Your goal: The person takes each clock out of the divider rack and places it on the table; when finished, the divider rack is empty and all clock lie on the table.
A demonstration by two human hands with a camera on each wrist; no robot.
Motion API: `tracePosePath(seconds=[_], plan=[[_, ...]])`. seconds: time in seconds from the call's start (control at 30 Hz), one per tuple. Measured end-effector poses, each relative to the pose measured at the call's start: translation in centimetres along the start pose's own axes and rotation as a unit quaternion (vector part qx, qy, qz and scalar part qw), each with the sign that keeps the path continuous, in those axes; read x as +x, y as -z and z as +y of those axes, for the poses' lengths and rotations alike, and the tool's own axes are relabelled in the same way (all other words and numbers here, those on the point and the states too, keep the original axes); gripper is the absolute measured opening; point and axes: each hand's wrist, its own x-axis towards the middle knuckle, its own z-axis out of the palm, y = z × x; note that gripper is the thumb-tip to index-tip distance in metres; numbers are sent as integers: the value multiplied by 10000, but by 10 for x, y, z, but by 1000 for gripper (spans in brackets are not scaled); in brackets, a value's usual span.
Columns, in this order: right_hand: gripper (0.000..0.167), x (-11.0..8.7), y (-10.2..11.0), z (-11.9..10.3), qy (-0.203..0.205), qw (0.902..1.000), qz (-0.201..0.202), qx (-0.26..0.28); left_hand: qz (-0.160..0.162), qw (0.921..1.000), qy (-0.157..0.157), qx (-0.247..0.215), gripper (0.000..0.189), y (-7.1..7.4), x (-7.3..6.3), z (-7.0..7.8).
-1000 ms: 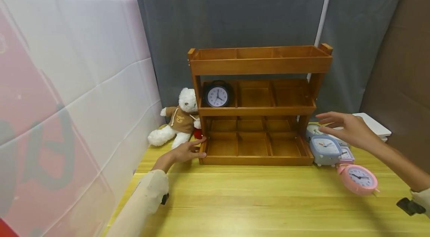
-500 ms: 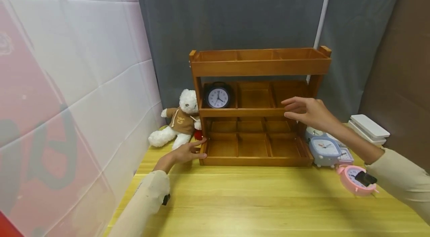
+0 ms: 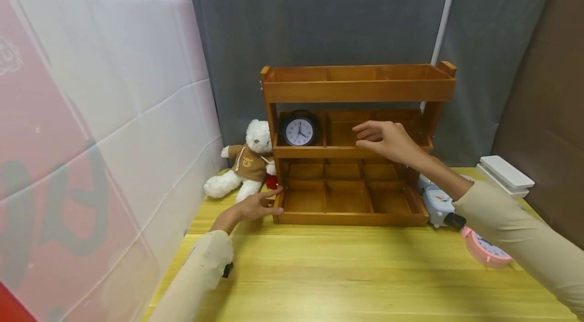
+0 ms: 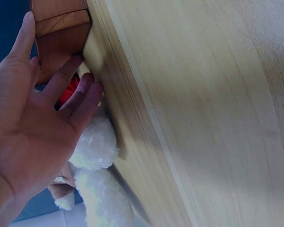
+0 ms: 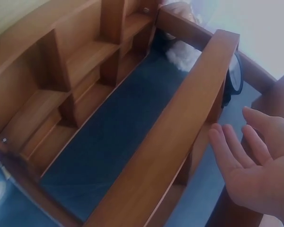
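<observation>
A brown wooden three-tier shelf [image 3: 351,218] with divided compartments stands on the table. In the left compartment of its middle tier is a black alarm clock [image 3: 299,132]. My left hand [image 3: 251,207] touches the shelf's lower left side post, thumb at the front corner; the left wrist view shows its fingers [image 4: 61,82] spread. In front of the middle tier hovers my right hand [image 3: 388,142], with nothing in its loosely bent fingers. Seen from the right wrist, that hand [image 5: 260,161] is apart from the shelf's middle rail [image 5: 180,118].
Left of the shelf sits a white teddy bear [image 3: 248,162] in a brown hoodie, beside something red [image 3: 271,181]. A blue clock [image 3: 438,203] and a pink alarm clock [image 3: 488,251], partly hidden by my right arm, stand right. White flat items [image 3: 506,175] are stacked behind.
My right hand has moved left from above the clocks on the right to in front of the middle tier. The left hand has stayed at the shelf's side.
</observation>
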Motion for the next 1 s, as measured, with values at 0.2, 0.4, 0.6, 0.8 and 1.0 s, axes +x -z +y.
tracePosePath(seconds=[0.2,0.4,0.6,0.8,1.0], plan=[[39,25,-11,-15,21,9999,-14,99,11,10000,-15,1,78,3,-2,1],[39,48,-24,-29,136,9997,-2,180,12,10000,33,-30,77,4,-3,3],[42,68,-37,-39,61,9996,-13,288,-2,9999,88,-64,77,3,-3,3],[46,86,-50,-45,-409,9960,-258,758,10,9999,16,-138,77,2,-3,1],[46,96,-60,-52,-792,9939,-465,615,4,10000,13,-43,77,1,-2,2]])
